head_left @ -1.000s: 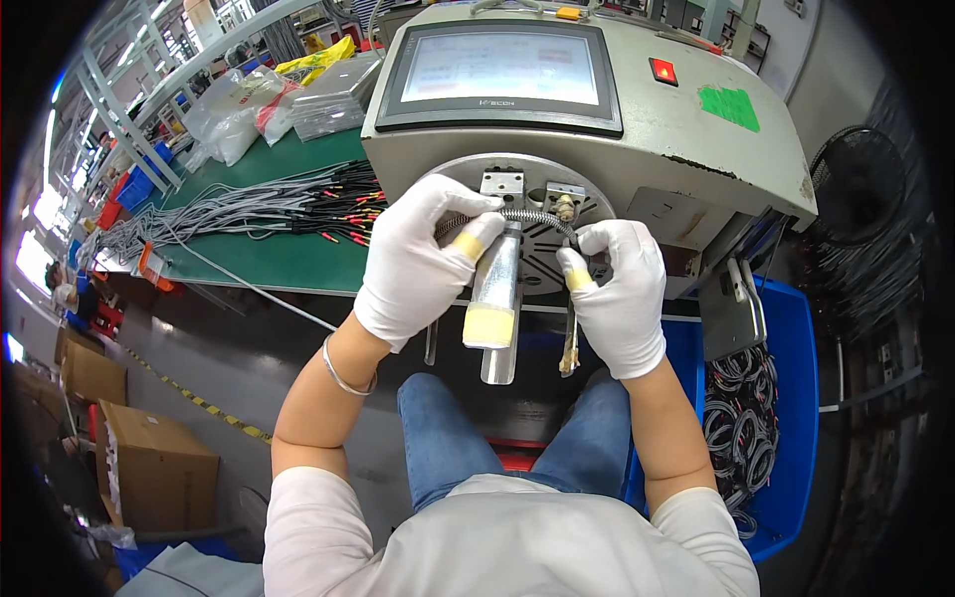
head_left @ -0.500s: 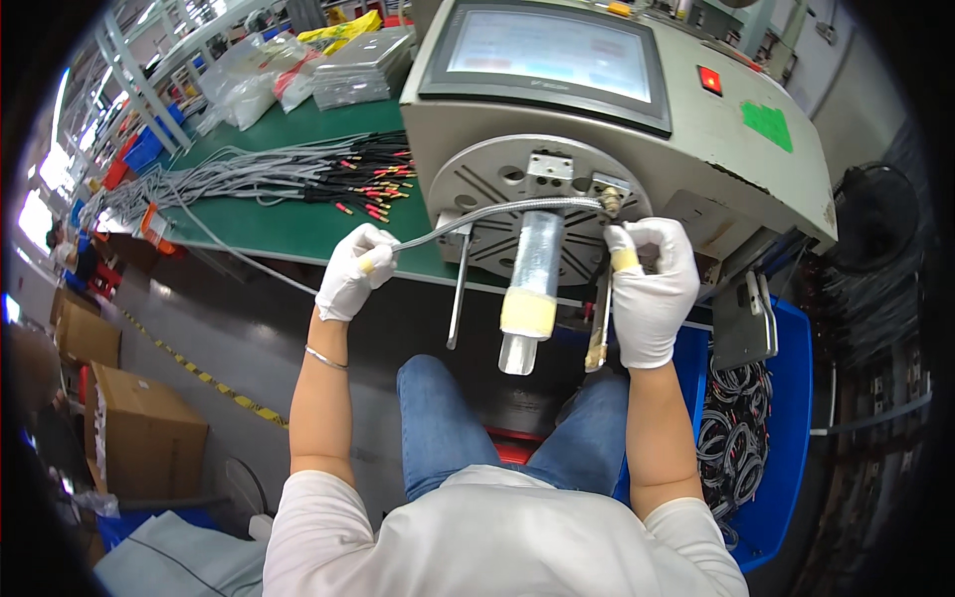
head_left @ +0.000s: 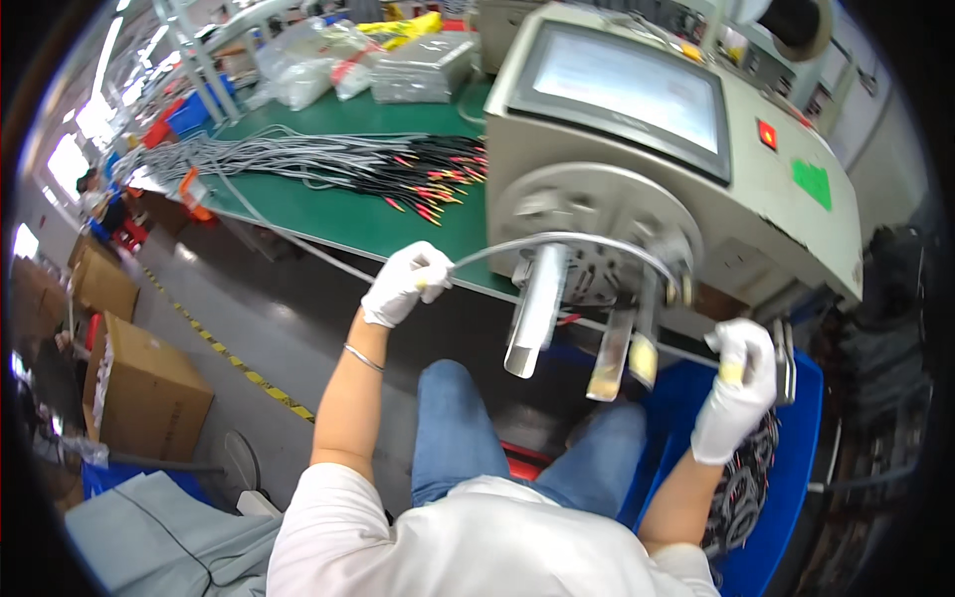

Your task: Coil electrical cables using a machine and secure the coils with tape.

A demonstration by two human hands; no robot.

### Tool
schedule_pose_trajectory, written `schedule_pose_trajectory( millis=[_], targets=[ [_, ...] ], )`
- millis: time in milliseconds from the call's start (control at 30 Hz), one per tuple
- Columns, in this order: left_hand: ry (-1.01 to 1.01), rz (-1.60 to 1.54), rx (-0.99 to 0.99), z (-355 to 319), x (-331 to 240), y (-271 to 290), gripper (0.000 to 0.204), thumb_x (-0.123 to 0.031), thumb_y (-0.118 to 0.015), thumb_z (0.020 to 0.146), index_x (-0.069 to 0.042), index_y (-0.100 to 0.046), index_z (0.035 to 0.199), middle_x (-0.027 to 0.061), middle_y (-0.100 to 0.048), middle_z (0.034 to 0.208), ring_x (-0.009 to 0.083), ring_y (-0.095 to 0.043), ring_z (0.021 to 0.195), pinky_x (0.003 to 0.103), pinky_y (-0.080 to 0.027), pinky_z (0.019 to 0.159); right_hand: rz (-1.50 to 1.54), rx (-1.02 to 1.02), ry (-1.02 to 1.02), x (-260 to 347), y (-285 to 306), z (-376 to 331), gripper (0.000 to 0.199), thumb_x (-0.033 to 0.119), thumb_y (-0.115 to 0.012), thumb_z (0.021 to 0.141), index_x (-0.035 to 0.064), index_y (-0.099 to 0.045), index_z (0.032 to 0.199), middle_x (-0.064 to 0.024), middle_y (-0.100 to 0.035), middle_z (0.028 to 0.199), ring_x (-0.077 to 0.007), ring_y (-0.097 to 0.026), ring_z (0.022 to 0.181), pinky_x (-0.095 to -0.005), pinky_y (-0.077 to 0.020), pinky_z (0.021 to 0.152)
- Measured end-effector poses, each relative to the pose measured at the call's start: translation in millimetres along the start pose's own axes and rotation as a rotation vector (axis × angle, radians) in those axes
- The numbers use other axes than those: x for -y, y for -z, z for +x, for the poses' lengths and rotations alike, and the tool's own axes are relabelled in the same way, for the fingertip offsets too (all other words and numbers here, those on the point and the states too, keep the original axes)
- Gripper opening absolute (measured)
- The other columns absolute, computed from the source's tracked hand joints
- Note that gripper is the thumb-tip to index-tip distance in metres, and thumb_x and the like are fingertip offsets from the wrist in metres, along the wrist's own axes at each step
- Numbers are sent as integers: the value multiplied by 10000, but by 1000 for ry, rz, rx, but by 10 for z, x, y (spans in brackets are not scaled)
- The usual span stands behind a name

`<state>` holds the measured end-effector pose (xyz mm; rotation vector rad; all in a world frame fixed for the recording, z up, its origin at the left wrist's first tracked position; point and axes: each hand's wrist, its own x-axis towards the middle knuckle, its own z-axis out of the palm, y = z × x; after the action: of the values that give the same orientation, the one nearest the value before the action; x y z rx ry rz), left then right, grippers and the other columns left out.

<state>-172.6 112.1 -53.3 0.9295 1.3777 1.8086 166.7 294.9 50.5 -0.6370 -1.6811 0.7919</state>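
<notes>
Round grey metal disc (head_left: 597,194): motion-blurred, surface detail indistinct. Slender, smooth-looking grey cable (head_left: 572,237): arched across the disc's front, right end lost in blur. White-gloved left hand (head_left: 408,284): pinching the cable. White-gloved right hand (head_left: 738,383): fingers curled, off the cable; whether it grips anything cannot be told.

The left hand (head_left: 406,284) has open room under it, down to the blue-jeans leg (head_left: 448,428), and more on its right, up to the first shiny bar (head_left: 532,323). Past that, two more bars (head_left: 609,358) poke out between the hands. The gray cable (head_left: 597,239) arches from the left hand over the bars and blocks the way there. Left of the right hand (head_left: 741,373) is a gap before the bars. A metal part (head_left: 786,368) stands just right of it, and the blue bin (head_left: 808,458) sits below.
</notes>
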Motion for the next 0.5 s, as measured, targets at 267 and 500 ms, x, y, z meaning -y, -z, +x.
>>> schedule_pose_trajectory(
  millis=[267,500],
  targets=[
    [4,88,61,-26,-319,36,132,-105,-677,789,-29,-569,798,89,-589,768,111,-504,575,220,-397,515,33,-65,-54,-228,369,-92,118,81,-525,941,8,-558,854,-59,-572,862,-110,-539,741,-241,-452,720],
    [30,160,74,-30,-272,50,135,-89,-675,765,-35,-551,768,94,-573,773,129,-509,580,224,-403,516,22,-83,-71,-276,472,-131,136,100,-531,944,12,-552,842,-49,-573,860,-104,-538,738,-224,-445,708]
  ],
)
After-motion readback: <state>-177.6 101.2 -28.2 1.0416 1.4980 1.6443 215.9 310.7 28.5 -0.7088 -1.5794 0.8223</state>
